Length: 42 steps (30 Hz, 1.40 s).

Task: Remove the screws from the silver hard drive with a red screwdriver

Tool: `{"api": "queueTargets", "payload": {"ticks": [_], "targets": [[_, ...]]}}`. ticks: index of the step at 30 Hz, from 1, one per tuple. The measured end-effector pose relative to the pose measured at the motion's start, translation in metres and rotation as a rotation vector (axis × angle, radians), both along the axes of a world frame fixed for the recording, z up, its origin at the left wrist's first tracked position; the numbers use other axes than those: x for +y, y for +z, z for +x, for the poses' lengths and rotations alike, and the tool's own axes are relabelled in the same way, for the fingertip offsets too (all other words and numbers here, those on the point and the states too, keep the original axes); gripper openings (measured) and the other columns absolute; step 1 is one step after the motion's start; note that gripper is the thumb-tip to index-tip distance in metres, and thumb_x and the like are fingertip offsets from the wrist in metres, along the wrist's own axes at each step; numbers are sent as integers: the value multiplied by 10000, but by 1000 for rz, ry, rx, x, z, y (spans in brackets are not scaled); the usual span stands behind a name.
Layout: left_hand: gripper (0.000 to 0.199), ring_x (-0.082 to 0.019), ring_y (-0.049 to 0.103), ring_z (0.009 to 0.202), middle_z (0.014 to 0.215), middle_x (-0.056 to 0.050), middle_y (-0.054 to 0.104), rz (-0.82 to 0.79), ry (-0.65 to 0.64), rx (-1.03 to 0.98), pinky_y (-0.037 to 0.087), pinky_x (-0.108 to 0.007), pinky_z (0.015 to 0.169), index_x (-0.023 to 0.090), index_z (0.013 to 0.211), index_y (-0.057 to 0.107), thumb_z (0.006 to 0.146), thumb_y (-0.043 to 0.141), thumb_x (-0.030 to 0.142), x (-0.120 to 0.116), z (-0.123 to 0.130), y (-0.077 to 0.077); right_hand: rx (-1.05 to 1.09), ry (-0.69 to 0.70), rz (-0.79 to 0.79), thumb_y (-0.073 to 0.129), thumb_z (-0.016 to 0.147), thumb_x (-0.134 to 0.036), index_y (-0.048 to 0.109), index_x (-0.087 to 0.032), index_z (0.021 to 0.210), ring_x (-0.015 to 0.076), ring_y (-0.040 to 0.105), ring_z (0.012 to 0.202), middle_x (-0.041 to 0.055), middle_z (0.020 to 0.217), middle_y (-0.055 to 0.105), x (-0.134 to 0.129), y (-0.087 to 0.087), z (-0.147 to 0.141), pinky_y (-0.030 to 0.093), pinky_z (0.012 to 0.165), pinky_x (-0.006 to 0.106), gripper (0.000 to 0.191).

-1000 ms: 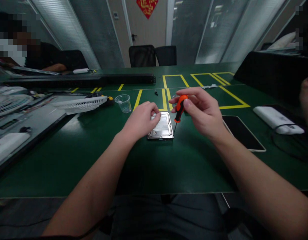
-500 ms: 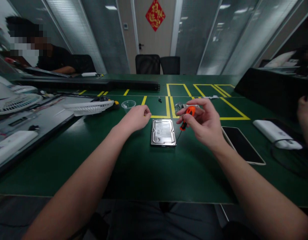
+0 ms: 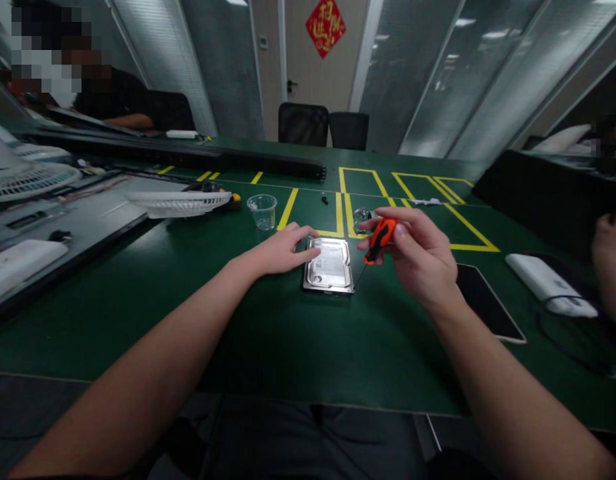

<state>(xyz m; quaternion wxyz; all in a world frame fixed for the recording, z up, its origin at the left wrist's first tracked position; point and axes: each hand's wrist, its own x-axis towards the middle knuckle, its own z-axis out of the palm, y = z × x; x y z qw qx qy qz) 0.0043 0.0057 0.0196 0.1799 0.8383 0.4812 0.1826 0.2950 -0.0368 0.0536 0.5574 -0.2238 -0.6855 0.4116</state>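
A silver hard drive (image 3: 331, 267) lies flat on the green table in front of me. My left hand (image 3: 291, 250) rests at its left side, fingers stretched apart, with thumb and fingertips at the drive's upper left edge. In my right hand (image 3: 418, 250) is an orange and black screwdriver (image 3: 381, 240), tilted so that its thin shaft points down to the drive's near right corner. The tip seems to meet the corner, though it is too small to be sure.
A clear plastic cup (image 3: 263, 213) stands beyond my left hand. A tablet (image 3: 488, 303) and a white power bank (image 3: 551, 285) with a cable lie at the right. White fan grilles (image 3: 181, 203) are at the left. Another person's hand (image 3: 611, 257) shows at the right edge.
My left hand has uncurled and come down onto the hard drive's left edge. The right hand keeps the screwdriver at the same corner, its grip slightly turned. The view has shifted a little.
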Motion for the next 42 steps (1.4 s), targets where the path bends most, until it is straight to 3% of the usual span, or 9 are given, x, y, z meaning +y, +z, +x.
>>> {"api": "queueTargets", "payload": {"ticks": [5,10,15,22,25,27,32,38,42], "targets": [[778,-304,649,1066,1360,-146,639,-57,-31,43,537,-423,883,318,1611,537,987,586,780,1,-2,-5,-29,-12,54,702,1067,-377,751,-312,1282,191,819,906,52,1178,812,1,-2,1,604,590,279,230],[800,-330,653,1181,1535,-149,601,-65,-36,45,531,-429,963,322,1629,531,969,621,764,1,1,-7,-41,-66,109,785,1016,-365,725,-311,1210,195,818,947,41,1166,816,-2,1,-1,612,583,269,210],[811,-334,638,1279,1625,-130,569,-109,-41,53,518,-407,1015,328,1639,529,965,620,769,-1,1,-5,-43,-115,105,834,982,-335,665,-318,1124,186,828,871,37,1159,830,-6,3,-5,551,487,245,222],[793,-324,645,1292,1605,-130,601,-91,-57,40,506,-393,1047,305,1636,541,968,627,724,-2,2,-5,-73,-112,111,852,962,-372,689,-321,1232,167,789,762,13,1023,810,-4,2,-4,528,460,239,320],[789,-333,639,1317,1615,-124,595,-98,-69,49,502,-406,1065,314,1639,538,969,626,720,-2,3,-5,-49,-39,65,706,1058,-428,742,-307,1261,174,791,800,50,1087,806,-3,0,-1,531,487,252,239],[782,-340,620,1359,1623,-118,591,-100,-77,53,489,-423,1105,320,1640,537,972,624,717,-2,3,-4,-32,7,16,628,1089,-445,745,-310,1309,192,800,844,70,1179,809,-1,-1,2,539,500,266,283],[799,-350,595,1408,1644,-122,568,-133,-81,82,476,-452,1146,322,1657,512,977,610,731,-3,3,-1,-71,9,8,632,1088,-425,701,-353,1409,207,806,914,69,1327,781,1,-4,5,561,529,280,336],[817,-356,586,1428,1663,-118,553,-144,-80,83,476,-458,1154,350,1658,502,963,611,766,-2,1,-2,-65,-47,101,732,1049,-370,730,-332,1268,195,801,884,41,1097,760,0,-2,1,519,485,242,222],[810,-359,567,1464,1685,-112,534,-142,-84,89,455,-465,1197,356,1658,510,962,616,757,-3,2,0,-68,-72,124,773,1023,-352,728,-312,1192,195,818,903,47,1174,775,-4,2,-3,523,471,231,179]]}}
